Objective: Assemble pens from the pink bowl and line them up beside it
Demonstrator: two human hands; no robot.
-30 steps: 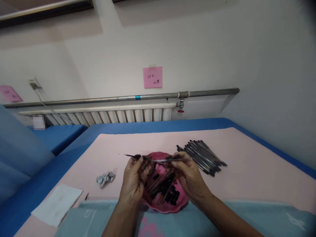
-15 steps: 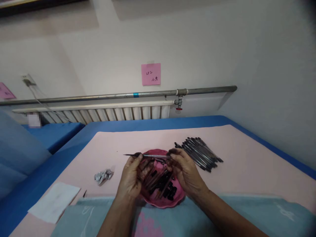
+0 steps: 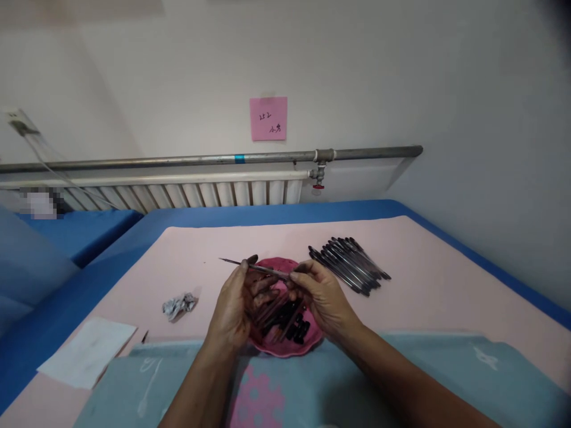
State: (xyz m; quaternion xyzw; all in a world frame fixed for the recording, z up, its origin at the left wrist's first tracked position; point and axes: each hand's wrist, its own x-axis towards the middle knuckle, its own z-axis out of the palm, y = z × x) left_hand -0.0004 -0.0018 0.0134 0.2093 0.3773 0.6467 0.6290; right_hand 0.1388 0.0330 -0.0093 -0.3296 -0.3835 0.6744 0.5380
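Above a pink scalloped bowl, I hold a slim pen (image 3: 266, 270) nearly level, its thin pointed end toward the left. My left hand (image 3: 232, 306) pinches it near that end between thumb and forefinger, the other fingers loosely spread over the bowl. At the other end, my right hand (image 3: 322, 297) grips it with closed fingertips that hide its tail. Dark stains mark the fingers of both hands. Inside the bowl (image 3: 285, 351) lie dark pen barrels and several short black pieces (image 3: 301, 330), partly covered by my hands. Capped pens (image 3: 350, 264) lie side by side to the right.
A crumpled grey-white wad (image 3: 179, 306) and a white sheet (image 3: 89, 353) lie on the pink table cover (image 3: 223, 241) at left, with a small dark piece (image 3: 145, 337) near the sheet. Blue-green cloth (image 3: 423, 368) spans the near edge. A radiator (image 3: 223, 193) stands behind.
The pen has tilted, its right end now lower than its pointed left end. My right hand has shifted slightly left along with it. The whole view has moved a little.
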